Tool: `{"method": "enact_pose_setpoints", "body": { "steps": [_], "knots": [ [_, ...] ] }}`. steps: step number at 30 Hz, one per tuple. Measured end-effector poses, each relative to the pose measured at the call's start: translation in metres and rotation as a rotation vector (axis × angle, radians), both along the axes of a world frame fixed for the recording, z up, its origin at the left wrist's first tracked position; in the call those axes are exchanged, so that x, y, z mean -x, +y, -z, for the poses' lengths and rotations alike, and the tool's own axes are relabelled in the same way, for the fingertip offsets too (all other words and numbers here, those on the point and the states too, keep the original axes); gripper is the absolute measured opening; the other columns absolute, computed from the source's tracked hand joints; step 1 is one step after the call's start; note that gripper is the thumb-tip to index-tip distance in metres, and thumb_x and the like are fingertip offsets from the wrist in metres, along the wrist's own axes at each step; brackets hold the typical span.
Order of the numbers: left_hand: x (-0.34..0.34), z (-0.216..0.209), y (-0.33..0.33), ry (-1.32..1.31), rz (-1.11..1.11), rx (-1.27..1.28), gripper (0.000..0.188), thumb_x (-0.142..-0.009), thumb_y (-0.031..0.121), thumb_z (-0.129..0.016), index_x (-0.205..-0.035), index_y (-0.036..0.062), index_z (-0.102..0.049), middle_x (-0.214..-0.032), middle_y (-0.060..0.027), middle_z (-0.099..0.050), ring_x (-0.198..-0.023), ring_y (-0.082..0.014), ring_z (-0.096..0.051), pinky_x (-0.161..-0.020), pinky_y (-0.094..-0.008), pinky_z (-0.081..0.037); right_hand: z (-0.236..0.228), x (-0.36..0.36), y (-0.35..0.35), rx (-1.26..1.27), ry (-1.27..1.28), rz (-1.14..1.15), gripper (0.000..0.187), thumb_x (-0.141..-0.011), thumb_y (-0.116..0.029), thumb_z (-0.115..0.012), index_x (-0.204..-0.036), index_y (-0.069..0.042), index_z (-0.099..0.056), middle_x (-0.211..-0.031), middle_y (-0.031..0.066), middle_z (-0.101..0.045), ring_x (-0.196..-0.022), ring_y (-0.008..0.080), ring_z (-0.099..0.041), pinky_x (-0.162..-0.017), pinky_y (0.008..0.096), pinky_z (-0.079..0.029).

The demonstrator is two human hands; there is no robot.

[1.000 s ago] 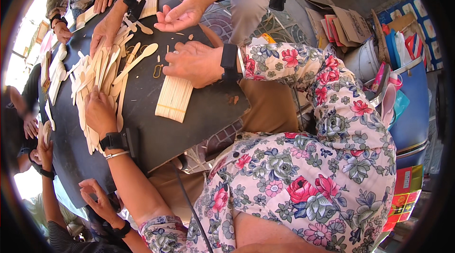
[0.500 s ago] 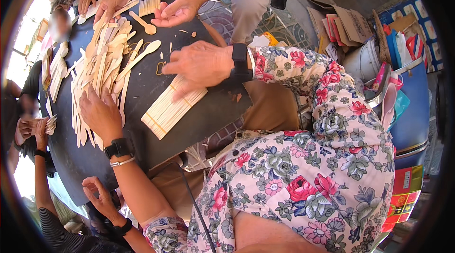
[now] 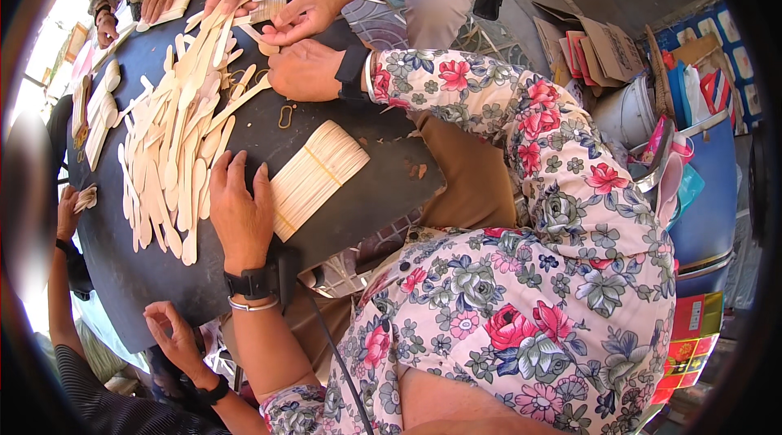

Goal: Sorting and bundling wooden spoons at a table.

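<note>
Bundle (image 3: 336, 153): it lies flat on the table (image 3: 106, 248), with two bands (image 3: 323, 167) around it.
Left hand (image 3: 244, 215): the grip is released, fingers spread just beside the bundle; we hold nothing here.
Right hand (image 3: 305, 70): it is curled at the end of a spoon (image 3: 238, 105); we cannot tell if it grasps.
Pile (image 3: 179, 142): loose spoons, left of the bundle.
Sorting step: we seem between bundle and pile.
Next move: probably it calls for a light pinch.

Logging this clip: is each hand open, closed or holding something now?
Left hand: open, beside the banded wooden bundle.
Right hand: curled; whether it holds anything cannot be told.
</note>
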State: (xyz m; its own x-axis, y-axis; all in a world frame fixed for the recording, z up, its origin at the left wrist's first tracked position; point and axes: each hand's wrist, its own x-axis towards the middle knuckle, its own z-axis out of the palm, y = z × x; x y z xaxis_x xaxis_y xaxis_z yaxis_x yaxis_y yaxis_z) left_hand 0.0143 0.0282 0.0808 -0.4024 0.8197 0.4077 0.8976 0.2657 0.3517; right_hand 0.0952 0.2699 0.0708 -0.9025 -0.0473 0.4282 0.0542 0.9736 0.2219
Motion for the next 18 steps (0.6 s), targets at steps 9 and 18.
{"method": "enact_pose_setpoints", "body": {
  "steps": [9, 18],
  "knots": [
    [-0.007, -0.007, 0.007, -0.021, -0.056, -0.05, 0.032, -0.088, 0.016, -0.062, -0.115, -0.0009, -0.061, -0.126, -0.0217, -0.055, -0.11, -0.0384, -0.056, -0.093, -0.0413, -0.046, -0.004, 0.0, 0.008, -0.068, -0.058, -0.096, 0.013, -0.077, -0.014, -0.058, -0.083, -0.002, -0.059, -0.074, 0.0118, -0.061, -0.075, 0.0277, -0.066, -0.06, 0.0372, -0.054],
    [0.013, 0.004, 0.012, 0.239, 0.031, 0.043, 0.035, -0.087, 0.008, -0.059, -0.121, 0.0043, -0.06, -0.131, -0.0168, -0.054, -0.124, -0.0356, -0.047, -0.104, -0.0429, -0.036, -0.012, -0.001, -0.006, 0.122, -0.032, -0.304, 0.011, -0.078, -0.014, -0.06, -0.087, -0.008, -0.059, -0.077, 0.0041, -0.061, -0.081, 0.0237, -0.062, -0.068, 0.0349, -0.052]
  ]
}}
